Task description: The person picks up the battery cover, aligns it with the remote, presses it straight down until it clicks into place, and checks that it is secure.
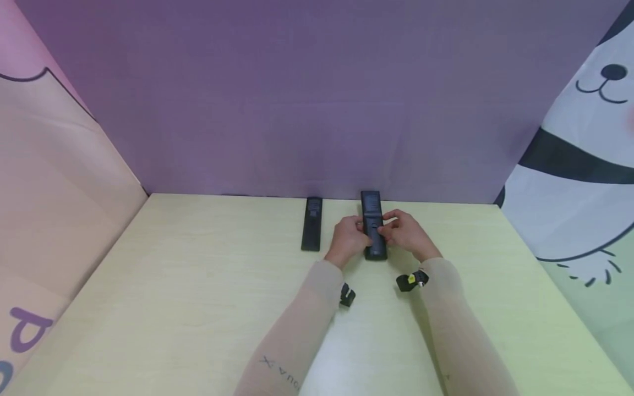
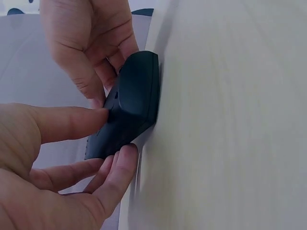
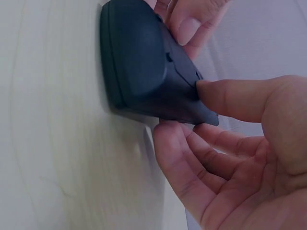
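Note:
Between both hands is a dark remote control, its back face up, with a printed label on the far half and a battery cover on the near half. My left hand pinches its left side; the left wrist view shows the thumb on top and the fingertips under the edge. From the other side my right hand grips it, the thumb pressed by the battery cover and the fingers curled below. The remote's near end lies against the tabletop. A slimmer black remote rests left of the hands.
The pale wooden table meets a purple backdrop just beyond the remotes. Printed panels stand at the left and at the right, the latter with a panda. A small black wrist camera is strapped below the right hand.

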### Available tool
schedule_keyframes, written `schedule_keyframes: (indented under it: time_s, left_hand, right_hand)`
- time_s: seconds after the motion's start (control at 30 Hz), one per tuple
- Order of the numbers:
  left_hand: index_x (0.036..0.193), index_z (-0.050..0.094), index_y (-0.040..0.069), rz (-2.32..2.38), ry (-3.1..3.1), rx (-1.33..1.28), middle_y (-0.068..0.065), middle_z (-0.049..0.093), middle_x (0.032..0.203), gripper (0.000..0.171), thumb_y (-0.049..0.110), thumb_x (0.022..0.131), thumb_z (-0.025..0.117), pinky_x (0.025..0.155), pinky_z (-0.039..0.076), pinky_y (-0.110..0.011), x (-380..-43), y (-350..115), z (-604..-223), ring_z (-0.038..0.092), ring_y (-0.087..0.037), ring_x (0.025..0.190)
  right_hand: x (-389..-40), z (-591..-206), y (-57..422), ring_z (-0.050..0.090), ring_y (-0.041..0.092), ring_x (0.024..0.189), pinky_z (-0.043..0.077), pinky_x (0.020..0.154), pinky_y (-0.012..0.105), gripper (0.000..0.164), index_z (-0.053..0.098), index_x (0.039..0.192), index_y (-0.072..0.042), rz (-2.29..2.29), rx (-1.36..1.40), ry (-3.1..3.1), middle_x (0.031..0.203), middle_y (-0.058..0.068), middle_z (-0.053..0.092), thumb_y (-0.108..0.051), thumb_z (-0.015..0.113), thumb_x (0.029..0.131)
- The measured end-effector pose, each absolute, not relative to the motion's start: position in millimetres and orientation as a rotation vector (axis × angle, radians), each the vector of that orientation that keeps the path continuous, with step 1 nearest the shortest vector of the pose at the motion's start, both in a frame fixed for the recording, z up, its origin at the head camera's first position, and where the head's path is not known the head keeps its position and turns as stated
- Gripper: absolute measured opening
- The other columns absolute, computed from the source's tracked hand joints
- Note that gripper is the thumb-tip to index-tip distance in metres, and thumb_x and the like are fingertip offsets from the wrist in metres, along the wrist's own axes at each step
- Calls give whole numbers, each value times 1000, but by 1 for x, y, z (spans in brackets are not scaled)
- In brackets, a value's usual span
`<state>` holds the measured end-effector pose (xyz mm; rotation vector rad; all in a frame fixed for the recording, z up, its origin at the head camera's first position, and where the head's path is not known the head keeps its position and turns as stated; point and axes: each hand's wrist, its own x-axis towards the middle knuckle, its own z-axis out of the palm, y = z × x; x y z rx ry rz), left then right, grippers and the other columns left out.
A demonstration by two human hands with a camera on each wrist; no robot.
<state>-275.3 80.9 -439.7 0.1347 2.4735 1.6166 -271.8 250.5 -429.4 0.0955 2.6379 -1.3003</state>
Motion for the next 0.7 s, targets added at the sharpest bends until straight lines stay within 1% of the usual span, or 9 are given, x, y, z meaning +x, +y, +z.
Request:
schedule_keyframes:
  time_s: [0.1, 0.17, 0.4, 0.57, 0.7]
  left_hand:
    - [126, 69, 3, 1588, 2512, 166, -11, 76, 102, 55, -4, 73, 81, 85, 53, -31, -275, 81, -440, 63, -17, 86]
    - [128, 69, 4, 1570, 2531, 173, -11, 76, 102, 55, -3, 74, 81, 85, 54, -31, -274, 81, -441, 63, -17, 86]
    - [133, 66, 4, 1511, 2571, 148, -10, 74, 110, 59, 0, 76, 81, 94, 54, -34, -275, 82, -442, 66, -20, 98]
    - [134, 65, 3, 1510, 2570, 139, -12, 75, 114, 59, 0, 77, 80, 97, 53, -34, -275, 83, -443, 67, -22, 103]
    - [135, 65, 3, 1505, 2576, 134, -12, 75, 116, 58, 1, 78, 79, 98, 53, -35, -275, 83, -443, 68, -23, 107]
  right_hand:
    - [-273, -431, 251, 67, 18, 83, 54, 78, 30, 48, 45, 140, 3, -1285, 97, 2640, 122, 27, 66, -17, 63, 100]
    - [-274, -432, 251, 67, 18, 84, 54, 78, 29, 50, 45, 141, 4, -1275, 92, 2641, 122, 27, 66, -17, 63, 100]
    - [-272, -433, 251, 68, 17, 83, 53, 77, 27, 52, 45, 142, 6, -1259, 82, 2658, 122, 29, 65, -16, 64, 99]
    - [-273, -434, 250, 69, 17, 84, 53, 76, 26, 53, 46, 143, 7, -1245, 76, 2674, 125, 31, 63, -15, 64, 99]
    - [-273, -435, 249, 70, 18, 87, 54, 79, 27, 53, 45, 145, 6, -1251, 90, 2666, 130, 31, 62, -15, 63, 100]
